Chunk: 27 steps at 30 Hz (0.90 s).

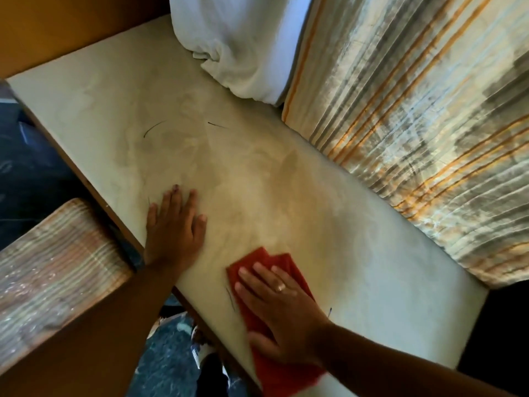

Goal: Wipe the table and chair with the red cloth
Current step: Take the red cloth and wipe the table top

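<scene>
The red cloth (pixel 257 267) lies flat on the pale, smudged table top (pixel 257 179) near its front edge. My right hand (pixel 279 313) presses flat on the cloth, fingers spread, a ring on one finger. My left hand (pixel 174 227) rests palm down on the bare table to the left of the cloth, fingers apart, holding nothing. The chair (pixel 54 265), with a striped woven seat or back, stands at the lower left, close to the table's edge.
A white curtain (pixel 243 38) and a pleated striped curtain (pixel 415 124) hang along the far side of the table. Thin dark marks (pixel 154 128) lie on the table top. Dark patterned floor (pixel 169 365) shows below the table edge.
</scene>
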Each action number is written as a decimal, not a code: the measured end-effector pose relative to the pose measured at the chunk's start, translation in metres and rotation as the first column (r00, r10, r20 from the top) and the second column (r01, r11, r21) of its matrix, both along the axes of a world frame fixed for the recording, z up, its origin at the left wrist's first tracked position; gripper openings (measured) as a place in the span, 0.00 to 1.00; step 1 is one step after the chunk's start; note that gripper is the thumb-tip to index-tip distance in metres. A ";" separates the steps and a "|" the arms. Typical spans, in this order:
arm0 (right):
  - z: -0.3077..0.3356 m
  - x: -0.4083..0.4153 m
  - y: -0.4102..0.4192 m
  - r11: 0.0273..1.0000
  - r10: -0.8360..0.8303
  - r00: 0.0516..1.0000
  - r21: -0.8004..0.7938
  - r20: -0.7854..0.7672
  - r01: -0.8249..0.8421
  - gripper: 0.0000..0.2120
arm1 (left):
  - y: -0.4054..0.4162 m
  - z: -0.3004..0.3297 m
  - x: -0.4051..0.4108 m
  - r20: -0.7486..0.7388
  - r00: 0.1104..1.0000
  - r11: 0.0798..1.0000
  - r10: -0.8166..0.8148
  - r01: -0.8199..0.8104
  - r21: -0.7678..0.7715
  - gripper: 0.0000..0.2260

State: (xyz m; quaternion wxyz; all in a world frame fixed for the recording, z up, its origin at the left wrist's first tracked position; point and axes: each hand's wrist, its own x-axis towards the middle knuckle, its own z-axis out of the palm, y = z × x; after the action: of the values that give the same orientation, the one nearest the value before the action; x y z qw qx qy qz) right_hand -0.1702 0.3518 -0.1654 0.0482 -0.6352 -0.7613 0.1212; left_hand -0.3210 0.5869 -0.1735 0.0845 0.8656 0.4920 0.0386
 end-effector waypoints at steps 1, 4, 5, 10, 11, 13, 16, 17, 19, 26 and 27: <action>0.003 0.007 -0.024 0.997 0.067 0.998 -0.033 0.008 -0.067 0.37 | 0.000 0.000 0.000 0.001 1.000 1.000 -0.001 0.001 -0.001 0.30; 0.015 0.081 -0.050 0.997 0.062 0.997 -0.039 0.038 -0.060 0.33 | 0.003 -0.004 0.000 -0.003 1.000 1.000 -0.002 0.002 0.017 0.29; 0.020 0.111 -0.041 0.999 -0.033 0.998 -0.020 0.062 0.035 0.33 | 0.003 -0.005 0.000 -0.006 1.000 1.000 -0.004 0.004 0.029 0.29; 0.020 0.118 0.044 0.785 -0.613 0.778 -0.001 0.134 0.619 0.32 | 0.003 -0.012 0.000 -0.005 1.000 0.998 0.001 0.000 0.066 0.28; 0.013 0.086 0.040 0.800 -0.597 0.793 0.021 0.121 0.600 0.32 | 0.003 -0.013 -0.001 -0.008 1.000 0.998 -0.003 0.003 0.066 0.28; 0.005 0.017 0.000 0.929 -0.370 0.925 0.002 0.083 0.371 0.33 | 0.003 -0.013 -0.001 -0.014 1.000 0.997 -0.007 0.008 0.078 0.28; 0.014 0.010 -0.066 0.996 -0.048 0.999 -0.081 0.006 0.048 0.30 | 0.002 -0.013 0.000 -0.005 1.000 0.998 -0.019 0.019 0.059 0.28; 0.017 0.036 -0.072 0.996 -0.021 1.000 -0.092 0.001 0.021 0.29 | 0.001 -0.013 0.000 0.001 1.000 0.998 -0.019 0.019 0.062 0.28; 0.022 0.091 -0.066 0.988 -0.139 0.988 -0.060 0.063 0.143 0.30 | 0.001 -0.013 0.001 0.004 1.000 0.998 -0.018 0.018 0.057 0.28; 0.020 0.138 0.027 0.778 -0.616 0.770 -0.022 0.164 0.627 0.35 | 0.001 -0.011 0.002 -0.040 0.999 1.000 -0.023 0.023 0.004 0.28; 0.017 0.111 0.021 0.820 -0.564 0.813 -0.018 0.145 0.572 0.33 | 0.000 -0.008 0.001 -0.037 0.999 1.000 -0.027 0.026 -0.003 0.28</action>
State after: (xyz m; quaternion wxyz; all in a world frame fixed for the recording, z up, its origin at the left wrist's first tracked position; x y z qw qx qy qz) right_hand -0.0588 0.3727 -0.1486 0.0117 -0.8413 -0.5342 0.0817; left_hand -0.3202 0.5871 -0.1813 0.0770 0.8725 0.4820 0.0210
